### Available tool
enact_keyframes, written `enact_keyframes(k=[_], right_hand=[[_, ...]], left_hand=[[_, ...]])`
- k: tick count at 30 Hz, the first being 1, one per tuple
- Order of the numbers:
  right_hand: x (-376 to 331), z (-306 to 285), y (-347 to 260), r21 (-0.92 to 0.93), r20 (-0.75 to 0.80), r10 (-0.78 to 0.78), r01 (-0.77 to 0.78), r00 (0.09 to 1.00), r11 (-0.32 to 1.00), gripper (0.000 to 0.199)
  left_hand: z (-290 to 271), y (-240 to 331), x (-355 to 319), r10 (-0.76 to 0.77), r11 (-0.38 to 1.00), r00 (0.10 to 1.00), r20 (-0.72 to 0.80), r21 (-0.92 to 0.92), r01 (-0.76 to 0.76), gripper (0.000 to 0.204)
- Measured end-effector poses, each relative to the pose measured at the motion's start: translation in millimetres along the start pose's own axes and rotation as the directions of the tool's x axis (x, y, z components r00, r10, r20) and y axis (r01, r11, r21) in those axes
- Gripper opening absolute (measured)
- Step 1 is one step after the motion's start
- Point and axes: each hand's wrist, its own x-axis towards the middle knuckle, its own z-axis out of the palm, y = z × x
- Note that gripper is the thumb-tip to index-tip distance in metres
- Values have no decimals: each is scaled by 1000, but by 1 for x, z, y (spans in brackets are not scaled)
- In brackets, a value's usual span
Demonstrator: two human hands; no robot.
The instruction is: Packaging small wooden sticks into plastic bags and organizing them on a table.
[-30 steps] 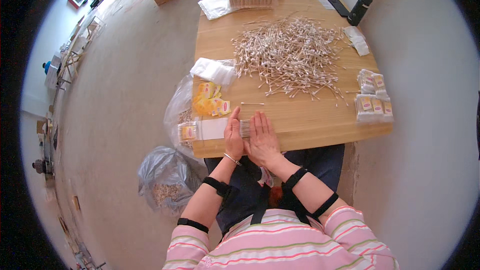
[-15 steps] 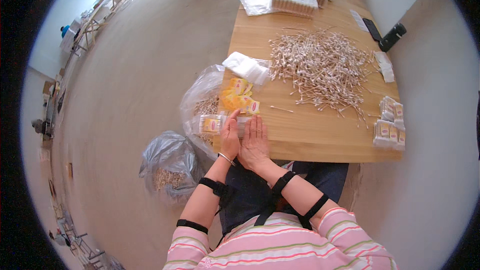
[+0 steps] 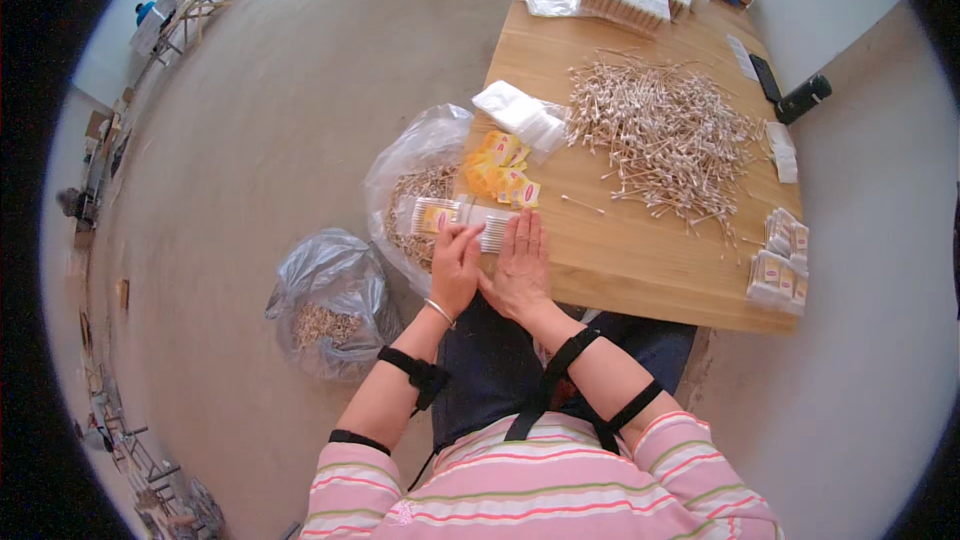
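My left hand (image 3: 456, 268) has its fingers bent together at the lower edge of a clear pack of cotton swabs (image 3: 437, 217) with a yellow label, at the table's near left corner. Close by on the right, a second row of cotton swabs (image 3: 493, 234) lies under clear film; whether it joins the pack I cannot tell. My right hand (image 3: 522, 265) lies flat on the table against this row's right end, fingers stretched and holding nothing. Yellow printed cards (image 3: 497, 180) are just beyond the hands, and white plastic bags (image 3: 520, 117) lie farther back.
Loose cotton swabs (image 3: 660, 140) are heaped on the wooden table (image 3: 640, 275). Filled packs (image 3: 778, 275) stand at the right edge. A clear bag (image 3: 385, 175) of swabs hangs at the left edge; a grey bag (image 3: 335, 275) sits lower left. A black bottle (image 3: 803, 98) is near the wall.
My left hand has drawn back from its upright place beside the right hand, and its fingers have bent. The row of swabs between the hands shows more. The whole view has shifted slightly.
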Motion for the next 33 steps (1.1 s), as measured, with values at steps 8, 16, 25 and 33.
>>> enact_keyframes(k=[8,16,25,33], right_hand=[[0,3,1,-67,-3,-27,26,1000,997,88],[0,3,1,-114,-14,-19,17,1000,993,88],[0,-3,-1,-162,98,14,2,995,987,86],[1,-1,-2,-175,78,7,7,997,984,85]], left_hand=[[-12,9,-26,151,906,950,275,346,-244,41],[-15,9,-27,127,898,923,362,353,-262,48],[-11,9,-26,42,874,928,371,436,-214,51],[-8,9,-27,25,881,941,339,437,-181,53]])
